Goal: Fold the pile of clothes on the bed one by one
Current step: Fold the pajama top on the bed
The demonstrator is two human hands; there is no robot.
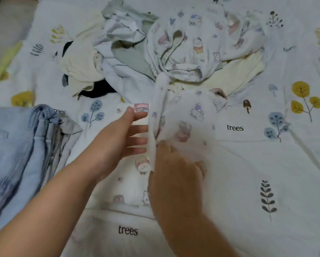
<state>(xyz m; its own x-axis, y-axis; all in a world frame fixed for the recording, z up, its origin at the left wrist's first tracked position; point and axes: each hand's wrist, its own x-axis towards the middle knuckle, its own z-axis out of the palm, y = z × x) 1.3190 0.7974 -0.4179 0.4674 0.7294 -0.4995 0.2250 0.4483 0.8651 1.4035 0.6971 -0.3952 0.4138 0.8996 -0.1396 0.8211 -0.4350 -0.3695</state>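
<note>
Bed point(248, 173) holds pile point(155, 52). Right hand point(174, 173) pinches garment point(183, 123); left hand point(118, 140) flat, fingers straight, grip apart.

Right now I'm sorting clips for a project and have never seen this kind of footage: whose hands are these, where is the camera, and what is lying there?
The single picture comes from a camera worn on a person's head, looking down at their own bare hands; there is no machine. The right hand pinches a white cartoon-print garment, lifting its edge, while the left hand reaches flat with straight fingers toward that edge. Everything lies on a bed sheet printed with trees. Beyond is the unfolded pile of clothes; at left sits a stack of folded blue clothes.
</note>
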